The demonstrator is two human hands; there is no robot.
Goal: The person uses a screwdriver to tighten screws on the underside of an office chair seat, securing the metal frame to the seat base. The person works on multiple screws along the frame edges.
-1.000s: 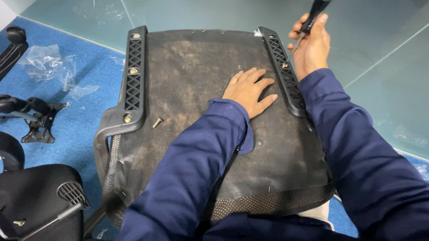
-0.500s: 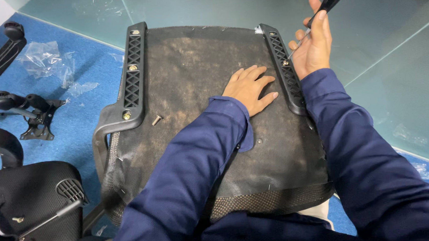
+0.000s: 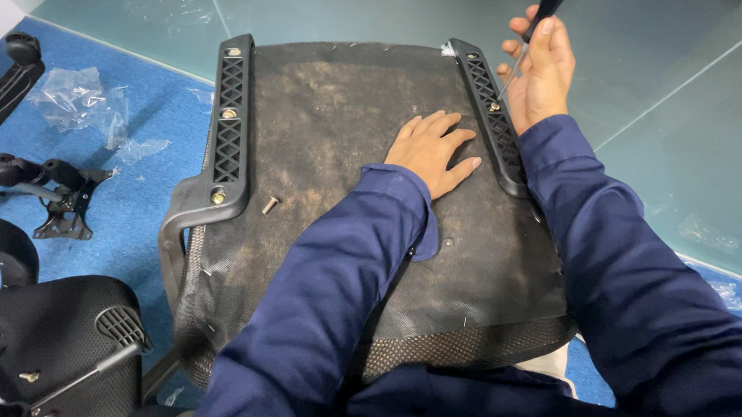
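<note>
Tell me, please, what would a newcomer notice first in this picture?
First, the upturned chair seat in the middle, dark and worn, with the left hand lying flat on it. Next, the right hand at the seat's right rail, holding a screwdriver whose tip meets a screw there. A loose screw lies on the seat near the left rail.

Two arms in long navy-blue sleeves of smooth woven cloth reach in from the bottom edge. The left sleeve (image 3: 340,269) ends in a loose cuff with a small flap turned outward. The right sleeve (image 3: 610,255) has soft folds and a plain cuff. The left hand (image 3: 431,150) and right hand (image 3: 542,73) are bare, without gloves.
</note>
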